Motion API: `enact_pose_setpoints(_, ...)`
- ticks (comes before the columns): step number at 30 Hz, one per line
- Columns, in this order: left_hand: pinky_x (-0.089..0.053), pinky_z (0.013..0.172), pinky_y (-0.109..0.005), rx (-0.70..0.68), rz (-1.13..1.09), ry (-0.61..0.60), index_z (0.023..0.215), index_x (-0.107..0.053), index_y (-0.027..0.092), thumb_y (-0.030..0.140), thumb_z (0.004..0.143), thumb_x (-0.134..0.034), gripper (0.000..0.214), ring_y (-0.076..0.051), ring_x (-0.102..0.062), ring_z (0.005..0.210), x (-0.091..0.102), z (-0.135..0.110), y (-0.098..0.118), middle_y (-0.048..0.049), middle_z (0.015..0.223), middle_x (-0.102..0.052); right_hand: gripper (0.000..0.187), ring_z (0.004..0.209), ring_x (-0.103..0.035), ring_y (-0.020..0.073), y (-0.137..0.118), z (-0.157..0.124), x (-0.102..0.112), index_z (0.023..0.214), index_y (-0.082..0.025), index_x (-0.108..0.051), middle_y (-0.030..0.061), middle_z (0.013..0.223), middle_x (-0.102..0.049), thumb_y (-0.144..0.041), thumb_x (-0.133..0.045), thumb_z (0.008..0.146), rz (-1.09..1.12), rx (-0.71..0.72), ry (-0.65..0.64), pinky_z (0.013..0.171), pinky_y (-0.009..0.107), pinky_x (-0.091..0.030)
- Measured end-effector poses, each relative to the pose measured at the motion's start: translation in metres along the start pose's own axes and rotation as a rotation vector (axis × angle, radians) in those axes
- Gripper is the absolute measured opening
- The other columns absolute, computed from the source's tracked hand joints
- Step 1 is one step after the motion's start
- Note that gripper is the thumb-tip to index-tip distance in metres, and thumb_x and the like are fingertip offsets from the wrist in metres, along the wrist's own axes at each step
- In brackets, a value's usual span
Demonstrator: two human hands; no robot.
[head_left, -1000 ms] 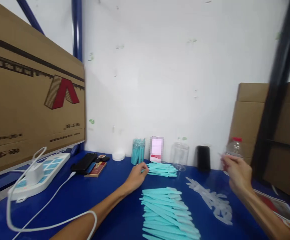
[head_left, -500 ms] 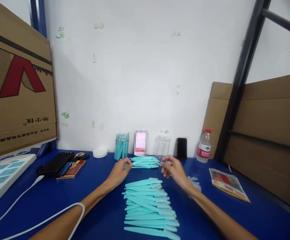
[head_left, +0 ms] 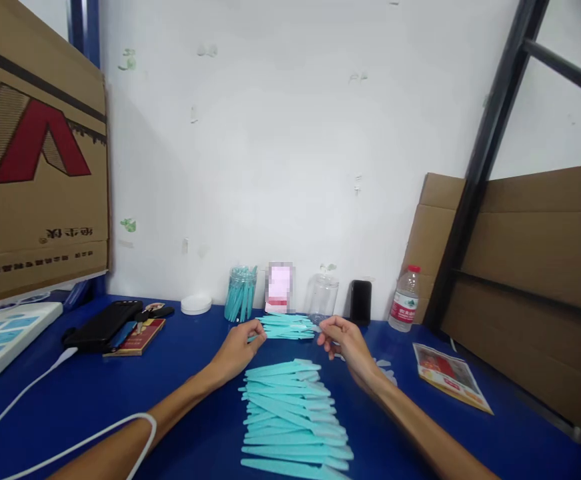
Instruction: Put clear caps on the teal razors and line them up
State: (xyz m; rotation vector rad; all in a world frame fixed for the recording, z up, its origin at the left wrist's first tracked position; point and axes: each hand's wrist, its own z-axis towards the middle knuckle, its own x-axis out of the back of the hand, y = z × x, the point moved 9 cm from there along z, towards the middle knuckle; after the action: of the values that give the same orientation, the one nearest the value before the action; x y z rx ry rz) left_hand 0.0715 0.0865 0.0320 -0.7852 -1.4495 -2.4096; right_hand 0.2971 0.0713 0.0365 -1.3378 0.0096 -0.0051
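My left hand (head_left: 240, 343) is closed in a pinch at the left end of the far pile of turquoise eyebrow razors (head_left: 287, 327), with a thin razor handle (head_left: 251, 339) showing at its fingers. At the pile's right end, my right hand (head_left: 343, 340) pinches a small pale piece (head_left: 316, 328) that looks like a clear blade cap; its exact grip is partly hidden. Nearer me lies a larger stack of eyebrow razors (head_left: 290, 413), handles to the left and pale blade ends to the right. Several clear caps (head_left: 385, 371) are scattered beside my right wrist.
Along the wall stand a jar of eyebrow razors (head_left: 241, 297), a clear jar (head_left: 323, 297), a black phone (head_left: 361, 301) and a water bottle (head_left: 405, 300). A white lid (head_left: 196, 305), a black case (head_left: 107, 325) and a power strip (head_left: 10, 340) lie left. A packet (head_left: 450, 377) lies right.
The view has shifted slightly, moving the whole scene a little left in the picture. Both hands keep their pinches at the two ends of the far pile.
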Motion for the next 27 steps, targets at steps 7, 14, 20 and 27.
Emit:
enact_pose_setpoints(7,-0.054,0.066,-0.029,-0.022,0.019,0.001,0.092,-0.062,0.013,0.035,0.094,-0.057,0.022,-0.012,-0.063,0.072,-0.003,-0.003,0.005,-0.0003,0.085,-0.065,0.035,0.058,-0.054,0.0130,-0.006,-0.008,-0.012,0.087,-0.016,-0.060,0.0087,0.077,-0.072,-0.047,-0.071,0.075,-0.004,0.026,-0.065,0.043,0.020,-0.040)
enact_pose_setpoints(14,-0.050,0.061,-0.026,-0.048,0.002,0.002,0.086,-0.061,0.014,0.035,0.094,-0.057,0.023,-0.010,-0.058,0.063,-0.003,-0.001,0.001,0.0023,0.076,-0.061,0.033,0.056,-0.053,0.0123,-0.002,-0.007,-0.017,0.084,-0.016,-0.060,0.0078,0.076,-0.071,-0.047,-0.070,0.076,-0.016,0.017,-0.093,0.042,0.019,-0.040)
enact_pose_setpoints(20,-0.034,0.053,-0.021,-0.079,-0.027,0.014,0.076,-0.056,0.017,0.029,0.090,-0.054,0.019,-0.009,-0.045,0.054,-0.005,-0.005,0.013,0.0060,0.064,-0.051,0.031,0.056,-0.055,0.0125,0.002,-0.009,-0.028,0.086,-0.017,-0.059,0.0076,0.078,-0.072,-0.046,-0.068,0.078,-0.047,0.030,-0.184,0.041,0.020,-0.041)
enact_pose_setpoints(27,-0.027,0.051,-0.021,-0.085,-0.072,0.028,0.075,-0.052,0.019,0.029,0.087,-0.052,0.016,-0.008,-0.036,0.053,-0.004,-0.009,0.024,0.0067,0.064,-0.047,0.028,0.054,-0.055,0.0143,-0.003,-0.012,-0.039,0.087,-0.017,-0.059,0.0071,0.075,-0.072,-0.045,-0.064,0.082,-0.172,0.096,-0.271,0.039,0.021,-0.040)
